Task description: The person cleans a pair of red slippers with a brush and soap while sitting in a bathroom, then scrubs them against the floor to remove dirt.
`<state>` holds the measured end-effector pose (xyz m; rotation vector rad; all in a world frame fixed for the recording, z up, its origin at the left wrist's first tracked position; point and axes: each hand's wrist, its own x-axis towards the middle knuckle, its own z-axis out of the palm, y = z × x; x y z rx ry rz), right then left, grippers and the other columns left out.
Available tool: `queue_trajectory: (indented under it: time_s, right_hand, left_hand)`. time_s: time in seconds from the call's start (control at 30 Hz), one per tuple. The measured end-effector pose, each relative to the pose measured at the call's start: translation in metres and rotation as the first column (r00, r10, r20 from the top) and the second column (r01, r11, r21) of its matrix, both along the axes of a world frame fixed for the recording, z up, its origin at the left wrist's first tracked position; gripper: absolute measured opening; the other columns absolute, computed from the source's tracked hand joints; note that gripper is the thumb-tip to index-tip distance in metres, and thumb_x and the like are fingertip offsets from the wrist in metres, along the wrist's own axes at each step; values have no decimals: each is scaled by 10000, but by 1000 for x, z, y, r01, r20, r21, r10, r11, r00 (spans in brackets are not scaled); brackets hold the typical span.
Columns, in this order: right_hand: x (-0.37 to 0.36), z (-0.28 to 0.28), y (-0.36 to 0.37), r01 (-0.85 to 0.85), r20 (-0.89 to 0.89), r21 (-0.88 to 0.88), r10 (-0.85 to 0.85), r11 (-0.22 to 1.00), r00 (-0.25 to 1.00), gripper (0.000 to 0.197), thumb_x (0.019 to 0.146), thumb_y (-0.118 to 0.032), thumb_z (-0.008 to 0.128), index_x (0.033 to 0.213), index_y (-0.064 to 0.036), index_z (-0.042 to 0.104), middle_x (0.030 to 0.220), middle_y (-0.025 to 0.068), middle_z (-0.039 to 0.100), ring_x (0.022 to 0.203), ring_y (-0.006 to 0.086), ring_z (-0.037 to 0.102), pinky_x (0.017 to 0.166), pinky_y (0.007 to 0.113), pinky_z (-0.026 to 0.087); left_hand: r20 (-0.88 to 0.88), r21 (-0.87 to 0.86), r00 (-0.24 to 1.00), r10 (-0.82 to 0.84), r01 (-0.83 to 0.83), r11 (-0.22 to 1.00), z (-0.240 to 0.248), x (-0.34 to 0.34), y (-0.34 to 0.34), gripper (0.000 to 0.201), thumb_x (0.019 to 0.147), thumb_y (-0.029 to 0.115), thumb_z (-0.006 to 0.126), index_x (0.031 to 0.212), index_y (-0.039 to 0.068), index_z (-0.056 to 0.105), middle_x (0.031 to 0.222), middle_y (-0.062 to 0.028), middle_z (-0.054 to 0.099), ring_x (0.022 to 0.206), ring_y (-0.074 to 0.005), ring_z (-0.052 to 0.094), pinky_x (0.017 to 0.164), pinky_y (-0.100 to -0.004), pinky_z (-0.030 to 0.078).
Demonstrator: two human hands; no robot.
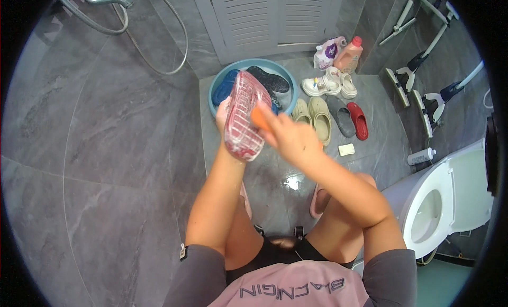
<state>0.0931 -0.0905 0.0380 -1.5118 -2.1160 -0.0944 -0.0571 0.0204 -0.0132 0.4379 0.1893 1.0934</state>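
A red slipper is held up sole outward, its grooved sole streaked with white foam. My left hand grips it from behind along the left edge, most of its fingers hidden. My right hand, slightly blurred, is closed around an orange scrubbing brush against the sole; its bristles cannot be seen. Beneath the raised slipper is a round blue basin with water, holding a blue slipper and dark speckled footwear.
Right of the basin stand white clogs, beige clogs, a grey slipper and a red slipper. A pale soap bar lies nearer. Behind is a pink bottle. Mops and a toilet flank the right.
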Motion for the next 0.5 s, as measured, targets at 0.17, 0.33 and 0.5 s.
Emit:
queue_trajectory:
  time_s: [0.17,0.33,0.5]
  right_hand:
    - [-5,4,-34,-232,32,78,230,970,973,789,715,-244,755,1415,-198,394,786,73,535,571,259,598,479,364,489]
    - [24,0,20,117,-32,8,-117,993,993,701,814,-239,672,1437,-201,352,780,90,603,588,288,613,485,389,492]
    - [-4,7,-34,-212,12,105,212,972,977,814,679,-278,778,1407,-199,423,726,53,492,560,202,593,474,346,474]
  left_hand:
    - [55,56,996,-67,63,996,19,9,-3,443,945,285,325,1147,-6,591,1074,-176,652,976,-317,645,857,-453,534]
    - [89,-9,995,-55,56,998,45,28,-28,446,966,310,332,1173,0,578,1098,-152,650,944,-284,652,854,-404,539]
    - [89,-77,993,-76,82,994,53,17,-32,444,936,312,369,1159,-2,590,1068,-179,659,963,-302,654,873,-445,534]
